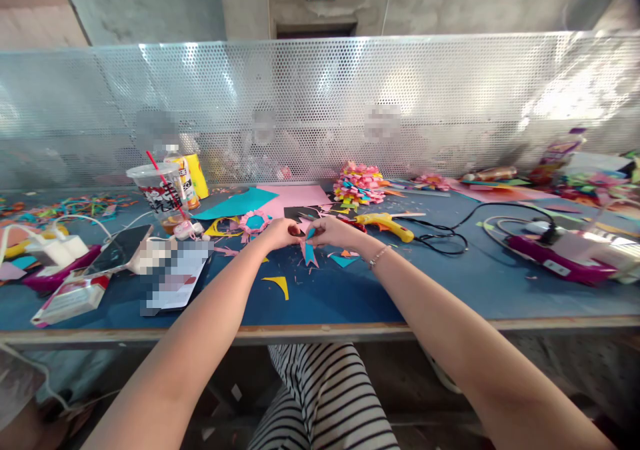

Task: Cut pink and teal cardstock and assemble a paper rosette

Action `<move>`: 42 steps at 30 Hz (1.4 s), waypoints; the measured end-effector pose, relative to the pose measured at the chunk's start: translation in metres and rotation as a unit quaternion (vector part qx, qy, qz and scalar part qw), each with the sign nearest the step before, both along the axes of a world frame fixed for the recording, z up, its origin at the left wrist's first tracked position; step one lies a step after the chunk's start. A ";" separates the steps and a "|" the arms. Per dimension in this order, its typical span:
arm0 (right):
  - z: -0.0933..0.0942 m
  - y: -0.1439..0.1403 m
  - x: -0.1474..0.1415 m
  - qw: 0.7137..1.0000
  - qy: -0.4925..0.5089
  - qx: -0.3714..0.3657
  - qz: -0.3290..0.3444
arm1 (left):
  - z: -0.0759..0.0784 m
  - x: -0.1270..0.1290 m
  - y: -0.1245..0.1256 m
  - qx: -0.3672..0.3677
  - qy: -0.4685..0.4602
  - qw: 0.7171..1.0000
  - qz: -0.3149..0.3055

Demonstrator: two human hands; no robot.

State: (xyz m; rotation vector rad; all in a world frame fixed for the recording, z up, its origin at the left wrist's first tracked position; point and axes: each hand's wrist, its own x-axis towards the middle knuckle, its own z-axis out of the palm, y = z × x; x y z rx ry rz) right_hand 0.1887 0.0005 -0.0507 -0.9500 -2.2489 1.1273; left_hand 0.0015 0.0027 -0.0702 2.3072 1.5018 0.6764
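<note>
Nearest are the person's striped trousers (330,397), below the edge of the blue worktop (345,300). On this worktop, a curved yellow scrap (280,285) lies between the forearms. Beyond it, the left hand (290,232) and the right hand (326,232) are close to each other. Each has its fingers closed in a pinch on the paper strips (309,257), pink and blue, whose notched ends hang down between the hands. The fingertips are small and partly covered here, so I cannot tell whether the strips are already joined.

Just left of the hands lies a pink rosette (256,222) with a blue centre; to the right, a yellow glue gun (387,224) rests on its side, its front end towards the right hand. If this tip is hot, a careless move of the wrist could cause a burn. Also, a sleeveless arm could catch the black cable (443,233) and pull the gun. The strips are thin, so uneven pinching may crease or twist them.

Farther, a plastic cup (156,187) stands at the left; if knocked, its drink could wet the paper. Behind stands the perforated screen (310,83).
</note>
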 end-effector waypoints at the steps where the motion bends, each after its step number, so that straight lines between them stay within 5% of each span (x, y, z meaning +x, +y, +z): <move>1: 0.000 0.001 0.000 1.000 -0.003 0.004 0.001 | 0.000 0.000 0.000 -0.002 0.000 1.000 -0.001; 31: 0.002 0.003 0.002 0.997 -0.034 0.070 0.008 | 0.016 -0.010 -0.007 -0.024 0.008 1.000 0.013; 42: -0.005 0.010 0.001 0.995 -0.047 0.089 0.015 | 0.010 -0.008 -0.005 -0.026 0.059 0.998 0.009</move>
